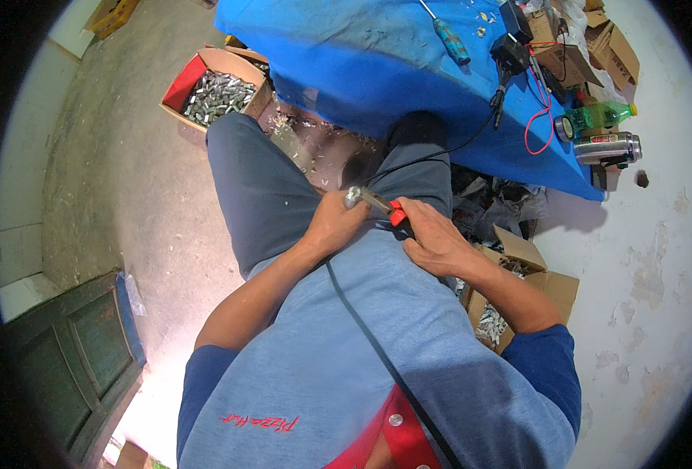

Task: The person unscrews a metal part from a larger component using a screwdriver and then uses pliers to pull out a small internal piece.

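Observation:
Seated, I look down at my lap in grey trousers. My left hand (332, 224) is closed around a small silvery metal piece (353, 195) at its fingertips. My right hand (432, 234) grips a corded tool with a red and black handle (397, 214), and the tool's metal tip (373, 201) touches the silvery piece. A black cable (377, 344) runs from the tool down across my blue-grey shirt. Both hands meet just above my right thigh.
A blue-covered table (377, 62) stands ahead with a blue-handled screwdriver (451, 39), black adapters and red and black wires (537, 117). A green bottle (596, 117) and metal flask (608, 148) lie at its right end. Cardboard boxes of small metal parts sit at left (217, 94) and right (491, 320).

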`<state>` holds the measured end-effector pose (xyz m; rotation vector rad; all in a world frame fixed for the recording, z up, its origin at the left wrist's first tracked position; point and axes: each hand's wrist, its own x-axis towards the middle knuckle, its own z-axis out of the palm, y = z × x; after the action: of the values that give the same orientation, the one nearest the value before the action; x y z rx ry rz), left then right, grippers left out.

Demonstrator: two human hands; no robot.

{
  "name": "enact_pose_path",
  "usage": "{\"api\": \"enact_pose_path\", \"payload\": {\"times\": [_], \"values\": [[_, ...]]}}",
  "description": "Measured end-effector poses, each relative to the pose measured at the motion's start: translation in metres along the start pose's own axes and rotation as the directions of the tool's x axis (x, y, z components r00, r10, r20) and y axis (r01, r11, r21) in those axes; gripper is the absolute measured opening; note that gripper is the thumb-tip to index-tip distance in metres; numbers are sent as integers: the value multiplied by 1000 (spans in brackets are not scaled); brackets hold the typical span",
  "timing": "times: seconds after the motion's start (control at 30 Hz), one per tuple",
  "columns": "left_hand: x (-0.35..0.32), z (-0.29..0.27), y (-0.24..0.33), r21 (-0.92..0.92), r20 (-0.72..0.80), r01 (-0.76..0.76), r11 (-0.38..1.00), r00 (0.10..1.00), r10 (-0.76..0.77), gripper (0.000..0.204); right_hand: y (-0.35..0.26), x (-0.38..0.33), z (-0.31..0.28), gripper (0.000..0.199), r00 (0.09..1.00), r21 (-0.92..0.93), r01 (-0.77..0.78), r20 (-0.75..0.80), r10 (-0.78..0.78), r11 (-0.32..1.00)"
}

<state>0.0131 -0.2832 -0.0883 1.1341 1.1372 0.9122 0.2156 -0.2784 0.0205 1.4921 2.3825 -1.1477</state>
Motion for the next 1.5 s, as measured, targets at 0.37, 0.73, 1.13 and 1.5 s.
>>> {"api": "enact_pose_path", "payload": {"times": [0.37,0.73,1.13,1.5], "values": [[-2,-1,11,55,-4,-22,998,1000,22,22,-4,3,6,61,995,-147,-10,-102,-5,989],[-2,-4,14,65,43,-5,998,999,2,24,-2,8,3,38,992,-110,57,-106,-69,992],[-9,-8,11,118,59,11,993,998,-18,19,19,15,10,38,989,-131,141,-33,-147,981],[-13,-4,30,-114,43,29,993,999,-24,30,16,10,9,52,977,-159,141,-138,-164,977]]}}
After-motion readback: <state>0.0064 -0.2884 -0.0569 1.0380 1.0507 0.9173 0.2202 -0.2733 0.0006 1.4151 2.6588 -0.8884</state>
